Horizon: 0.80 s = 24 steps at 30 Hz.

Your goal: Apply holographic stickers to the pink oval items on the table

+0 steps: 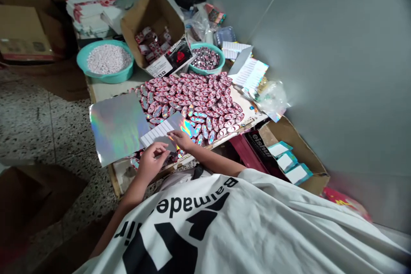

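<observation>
**Partly Done, by All Appearances**

Spread just beyond the left hand [152, 162] and beneath or beside the fingertips of the right hand [180, 139]: a silvery paper sheet with white strips [160, 131]. Curled and pinched inward at left, bent downward at right, with any grip in either impossible to tell. Iridescent-topped nearby, perhaps finished: several red-and-pink oval pieces [204, 131]. Without visible shine farther back, possibly left to do: many more. Alongside, at left: a large silver holographic sheet [118, 124].

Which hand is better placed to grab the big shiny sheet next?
Probably the left hand: it is nearer the big shiny sheet. The right hand is farther over, at the small striped sheet.
</observation>
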Motion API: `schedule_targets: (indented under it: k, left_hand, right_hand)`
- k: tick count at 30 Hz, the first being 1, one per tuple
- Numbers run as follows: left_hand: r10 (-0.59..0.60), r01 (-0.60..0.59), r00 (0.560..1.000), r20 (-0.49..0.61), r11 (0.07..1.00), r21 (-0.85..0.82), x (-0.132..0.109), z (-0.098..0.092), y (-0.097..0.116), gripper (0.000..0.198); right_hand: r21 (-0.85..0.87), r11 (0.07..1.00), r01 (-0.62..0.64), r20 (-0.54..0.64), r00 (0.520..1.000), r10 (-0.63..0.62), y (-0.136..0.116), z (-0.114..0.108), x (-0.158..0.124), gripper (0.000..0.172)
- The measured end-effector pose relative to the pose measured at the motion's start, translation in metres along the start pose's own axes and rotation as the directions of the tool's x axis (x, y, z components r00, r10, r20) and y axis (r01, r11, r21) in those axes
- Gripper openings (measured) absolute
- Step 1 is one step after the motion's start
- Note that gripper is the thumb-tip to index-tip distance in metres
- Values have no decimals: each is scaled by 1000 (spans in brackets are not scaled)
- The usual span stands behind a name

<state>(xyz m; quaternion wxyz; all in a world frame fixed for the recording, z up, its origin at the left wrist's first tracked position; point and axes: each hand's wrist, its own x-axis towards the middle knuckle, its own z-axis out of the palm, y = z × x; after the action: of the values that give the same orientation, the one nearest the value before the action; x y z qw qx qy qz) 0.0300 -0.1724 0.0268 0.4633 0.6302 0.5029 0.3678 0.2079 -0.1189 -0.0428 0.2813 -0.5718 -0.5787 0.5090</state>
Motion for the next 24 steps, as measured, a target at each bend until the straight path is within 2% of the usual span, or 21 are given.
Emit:
schedule_targets:
  k: [2,4,7,9,11,13,17,20,24]
  left_hand:
    - [-64,59,997,-51,994,-91,5,13,3,20]
    - [-139,122,986,-91,978,-167,8,34,10,23]
    - [-225,197,968,-115,957,-214,8,76,26,25]
    - [-261,237,960,-97,949,-208,6,108,38,24]
    - [-276,261,959,-64,948,-181,6,139,46,24]
    - [-274,262,960,-61,952,-156,7,168,49,24]
    - [-331,296,936,-123,925,-239,15,214,36,36]
    - [-363,305,915,-177,908,-287,22,240,20,45]
    - [-438,359,886,-151,855,-375,25,265,1,58]
  right_hand:
    - [265,963,-46,15,999,43,-7,-24,-21,44]
    - [434,898,-71,90,995,35,-11,-51,-47,49]
    - [560,823,-102,164,986,10,-8,-86,-86,56]
    - [606,790,-93,159,987,-6,-1,-104,-106,58]
    - [579,813,-66,137,990,-17,8,-123,-119,49]
    - [439,899,-16,107,994,-35,16,-142,-126,29]
    - [216,975,51,10,998,-55,35,-177,-131,10]
    - [182,982,52,11,998,-55,57,-186,-132,4]
    - [82,997,0,-67,998,6,95,-183,-130,9]
